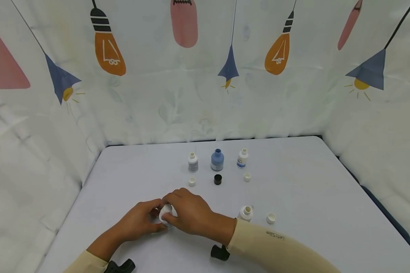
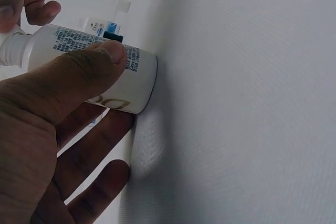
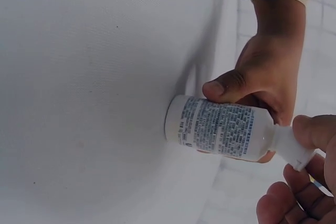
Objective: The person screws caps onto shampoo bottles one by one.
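Observation:
A white bottle (image 3: 220,129) with small printed text on its label stands upright on the table. My left hand (image 1: 140,222) grips its body, thumb across the label, as the left wrist view shows. At the bottle's mouth, my right hand (image 1: 191,214) pinches a white cap (image 3: 291,148) between thumb and fingers. The cap sits slightly tilted at the neck in the right wrist view; whether its thread is engaged I cannot tell. From the head view, both hands hide most of the bottle.
Across the back stand a white bottle (image 1: 193,165), a blue bottle (image 1: 217,161) and a blue-labelled white bottle (image 1: 242,159), all uncapped. Before them lie a white cap (image 1: 192,182), a black cap (image 1: 217,179) and another white cap (image 1: 247,177). Beyond my right forearm are an uncapped bottle (image 1: 246,213) and its nearby cap (image 1: 270,218).

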`<state>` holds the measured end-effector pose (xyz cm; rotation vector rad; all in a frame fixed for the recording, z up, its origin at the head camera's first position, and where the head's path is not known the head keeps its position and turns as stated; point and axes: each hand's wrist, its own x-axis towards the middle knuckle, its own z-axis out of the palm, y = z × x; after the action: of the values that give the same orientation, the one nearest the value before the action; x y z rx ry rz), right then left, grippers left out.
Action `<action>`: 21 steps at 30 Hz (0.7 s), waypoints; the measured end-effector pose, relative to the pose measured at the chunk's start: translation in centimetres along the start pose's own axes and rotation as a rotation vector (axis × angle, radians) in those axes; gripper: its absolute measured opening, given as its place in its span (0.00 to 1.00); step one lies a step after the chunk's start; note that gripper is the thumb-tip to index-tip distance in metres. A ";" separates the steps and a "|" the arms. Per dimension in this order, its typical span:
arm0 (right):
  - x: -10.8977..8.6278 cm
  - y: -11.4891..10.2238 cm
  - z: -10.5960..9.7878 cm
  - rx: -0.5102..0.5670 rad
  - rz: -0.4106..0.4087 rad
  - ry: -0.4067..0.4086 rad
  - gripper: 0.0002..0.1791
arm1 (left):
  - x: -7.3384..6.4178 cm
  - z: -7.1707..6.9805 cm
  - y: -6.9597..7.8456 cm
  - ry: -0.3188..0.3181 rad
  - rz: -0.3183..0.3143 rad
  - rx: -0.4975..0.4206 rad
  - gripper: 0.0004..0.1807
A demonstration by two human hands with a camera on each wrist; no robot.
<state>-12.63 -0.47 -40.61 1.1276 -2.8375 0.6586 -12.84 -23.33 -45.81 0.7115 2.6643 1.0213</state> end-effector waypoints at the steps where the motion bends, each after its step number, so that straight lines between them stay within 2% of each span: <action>1: 0.0 -0.1 0.0 -0.004 -0.005 0.003 0.20 | 0.0 0.0 0.0 0.002 0.002 -0.001 0.25; 6: 0.2 -0.3 -0.1 -0.007 -0.025 0.001 0.20 | -0.1 -0.1 0.1 0.009 0.022 -0.005 0.28; 13: 0.2 -0.2 -0.1 -0.029 -0.075 0.008 0.18 | -0.1 -0.1 0.1 0.008 0.025 -0.015 0.24; 21: -0.1 0.3 -0.2 0.068 -0.116 -0.006 0.17 | -0.2 0.2 -0.2 0.018 0.035 -0.016 0.20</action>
<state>-12.74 -0.16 -40.59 1.2946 -2.7483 0.7505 -12.72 -23.44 -46.05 0.7517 2.6646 1.0614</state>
